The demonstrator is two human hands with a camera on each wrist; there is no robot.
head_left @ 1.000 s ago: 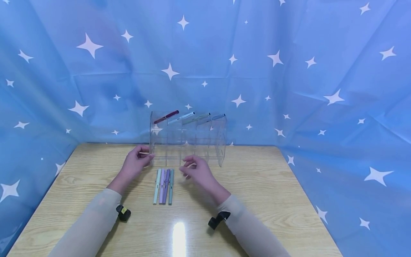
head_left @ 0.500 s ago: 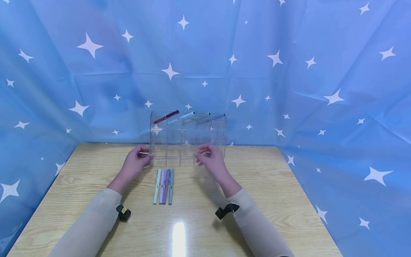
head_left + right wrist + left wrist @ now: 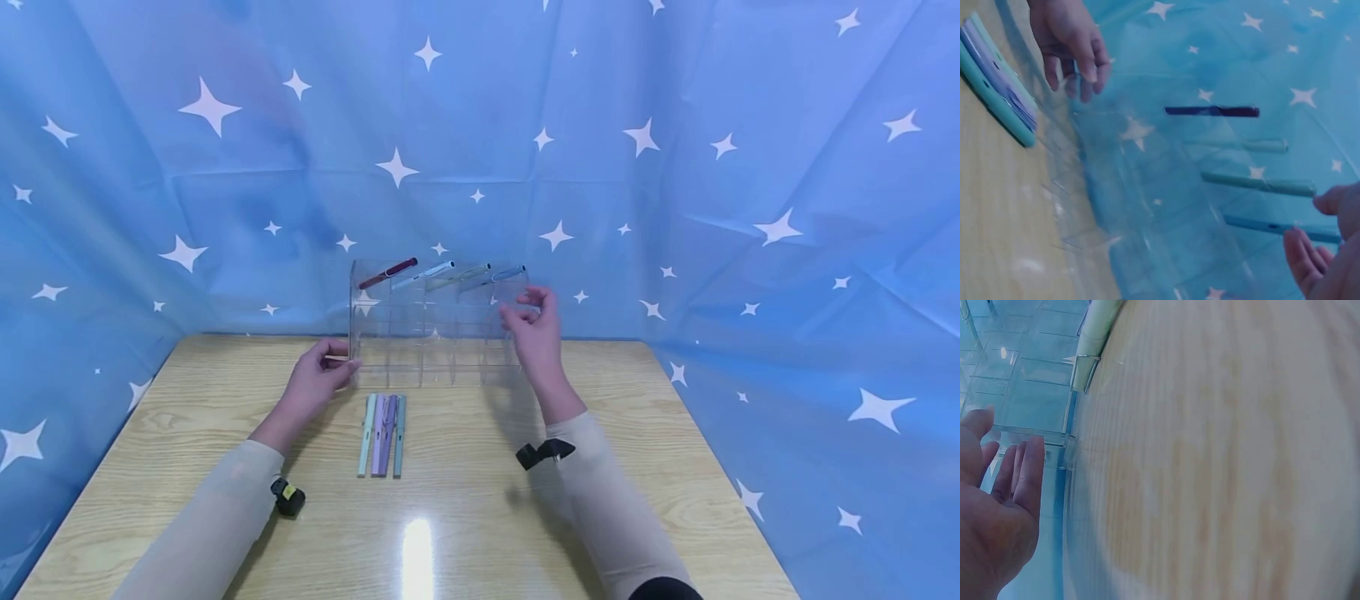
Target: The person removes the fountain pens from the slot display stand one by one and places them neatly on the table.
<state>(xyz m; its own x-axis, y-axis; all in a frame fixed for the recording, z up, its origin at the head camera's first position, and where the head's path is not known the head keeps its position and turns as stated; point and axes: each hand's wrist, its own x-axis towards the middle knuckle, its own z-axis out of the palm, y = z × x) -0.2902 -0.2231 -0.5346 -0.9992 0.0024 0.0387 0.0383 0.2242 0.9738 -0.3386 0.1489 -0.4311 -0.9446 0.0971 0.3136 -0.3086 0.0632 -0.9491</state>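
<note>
The rack (image 3: 439, 325) looks clear, glossy plastic; the pens (image 3: 378, 435) smooth plastic; the table (image 3: 637, 433) wood-grained, shiny; the backdrop (image 3: 480, 150) creased, cloth-like.

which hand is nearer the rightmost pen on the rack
Right. The right hand is just below the rightmost pen in the head view; the left hand at the lower left edge of the rack.

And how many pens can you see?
8. On the wooden table, left to right: mint pen, lilac pen, purple pen, teal pen. Along the top of the clear plastic rack: dark red pen, pale blue pen, grey-green pen, blue pen.
</note>
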